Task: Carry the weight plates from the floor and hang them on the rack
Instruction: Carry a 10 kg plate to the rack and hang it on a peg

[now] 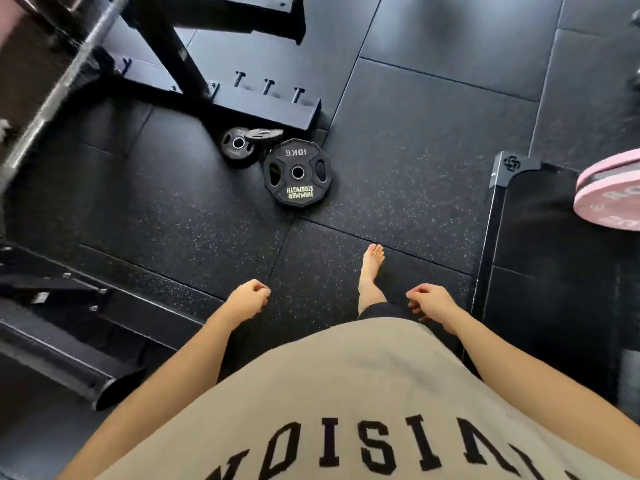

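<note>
A black 10 kg weight plate [298, 172] lies flat on the rubber floor ahead of me. Two smaller black plates [238, 143] [265, 135] rest just behind it, against the foot of the black rack [263, 98], whose base carries short pegs. My left hand [248, 298] and my right hand [429, 302] hang in front of my waist, well short of the plates. Both hands are loosely curled and hold nothing. One bare foot [371, 271] is stepping forward between them.
A barbell [65, 84] runs diagonally across the upper left. A black bench frame [65, 323] sits at the lower left. At the right lies a black platform edge [491, 244] with a pink plate [609, 192] on it. Black speckled floor tiles spread around.
</note>
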Available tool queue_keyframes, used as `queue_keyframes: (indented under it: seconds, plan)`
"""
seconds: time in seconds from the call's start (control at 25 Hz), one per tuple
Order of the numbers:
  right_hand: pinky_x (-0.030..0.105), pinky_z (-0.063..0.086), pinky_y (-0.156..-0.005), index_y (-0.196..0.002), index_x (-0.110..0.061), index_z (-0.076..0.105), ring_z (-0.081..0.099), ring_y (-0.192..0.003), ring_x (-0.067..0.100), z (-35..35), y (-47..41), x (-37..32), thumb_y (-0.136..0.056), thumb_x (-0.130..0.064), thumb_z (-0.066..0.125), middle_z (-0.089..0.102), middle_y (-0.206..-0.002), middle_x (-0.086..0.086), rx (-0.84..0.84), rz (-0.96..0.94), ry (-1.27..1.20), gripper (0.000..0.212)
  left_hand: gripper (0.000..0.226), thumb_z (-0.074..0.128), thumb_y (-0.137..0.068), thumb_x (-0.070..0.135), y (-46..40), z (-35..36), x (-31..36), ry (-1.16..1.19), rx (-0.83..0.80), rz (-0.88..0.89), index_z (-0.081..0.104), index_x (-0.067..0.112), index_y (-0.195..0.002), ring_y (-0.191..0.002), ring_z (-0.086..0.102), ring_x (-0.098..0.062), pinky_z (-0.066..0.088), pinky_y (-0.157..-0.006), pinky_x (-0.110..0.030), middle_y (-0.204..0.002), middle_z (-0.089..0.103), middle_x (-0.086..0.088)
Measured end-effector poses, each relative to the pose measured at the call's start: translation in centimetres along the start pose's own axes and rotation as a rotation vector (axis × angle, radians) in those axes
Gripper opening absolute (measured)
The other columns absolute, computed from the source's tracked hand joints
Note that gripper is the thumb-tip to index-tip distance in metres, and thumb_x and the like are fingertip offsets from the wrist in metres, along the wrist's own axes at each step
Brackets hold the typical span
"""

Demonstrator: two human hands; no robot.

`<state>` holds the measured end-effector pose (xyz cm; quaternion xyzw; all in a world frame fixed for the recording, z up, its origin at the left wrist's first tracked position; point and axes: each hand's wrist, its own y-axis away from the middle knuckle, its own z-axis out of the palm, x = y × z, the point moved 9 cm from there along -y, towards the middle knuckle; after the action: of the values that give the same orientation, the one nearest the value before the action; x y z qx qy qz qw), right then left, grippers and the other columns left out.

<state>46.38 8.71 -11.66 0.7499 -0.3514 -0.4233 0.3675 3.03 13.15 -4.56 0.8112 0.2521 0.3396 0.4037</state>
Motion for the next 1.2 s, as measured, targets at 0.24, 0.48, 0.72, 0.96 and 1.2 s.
queue_keyframes:
  seconds: [0.24,0.48,0.72,0.96,1.2]
  plan:
    - [0.032,0.048,-0.063,-0.084,-0.015,0.063,0.058,-0.069,0.021,-5.4,-8.0,-14.3,-0.095,-0.018,0.058,0.065,-0.082,0.009,-0.097,-0.018,0.146,0.013,0.015,0.050,-0.100,0.026,-6.0,1.7,4.2,0.100,0.086,-0.180,0.062,0.018,-0.104,-0.093,0.059,-0.024,0.047,-0.073,-0.033,-0.114,0.066,-0.011]
    - [0.032,0.051,-0.066,-0.101,-0.012,0.062,0.060,-0.083,0.023,-6.8,-13.3,-29.8,-0.097,-0.020,0.054,0.064,-0.091,0.010,-0.163,-0.093,0.313,0.012,0.016,0.051,-0.098,0.025,-9.2,-2.9,8.2,0.210,0.167,-0.271,0.065,0.019,-0.106,-0.106,0.057,-0.025,0.045,-0.090,-0.036,-0.114,0.064,-0.006]
    - [0.029,0.049,-0.063,-0.099,-0.013,0.062,0.059,-0.080,0.021,-3.6,-18.2,-39.3,-0.096,-0.019,0.055,0.065,-0.093,0.011,-0.122,-0.048,0.279,0.010,0.013,0.051,-0.099,0.025,-19.1,-10.2,10.9,0.201,0.051,-0.257,0.062,0.021,-0.104,-0.094,0.058,-0.021,0.047,-0.081,-0.036,-0.104,0.063,-0.005]
    - [0.031,0.047,-0.062,-0.093,-0.015,0.062,0.057,-0.073,0.021,1.6,-28.2,-43.9,-0.095,-0.019,0.057,0.066,-0.089,0.012,-0.097,0.068,0.234,0.007,0.013,0.050,-0.099,0.028,-32.0,-15.8,12.3,0.072,-0.056,-0.254,0.061,0.023,-0.104,-0.075,0.055,-0.014,0.041,-0.064,-0.030,-0.093,0.061,0.003]
    - [0.038,0.054,-0.078,-0.103,-0.012,0.062,0.061,-0.083,0.022,8.4,-46.3,-44.6,-0.097,-0.025,0.058,0.068,-0.097,0.011,-0.041,0.128,0.201,0.016,0.015,0.052,-0.097,0.027,-50.5,-14.7,11.5,0.183,0.036,-0.308,0.060,0.022,-0.108,-0.092,0.059,-0.023,0.048,-0.082,-0.037,-0.096,0.061,-0.002]
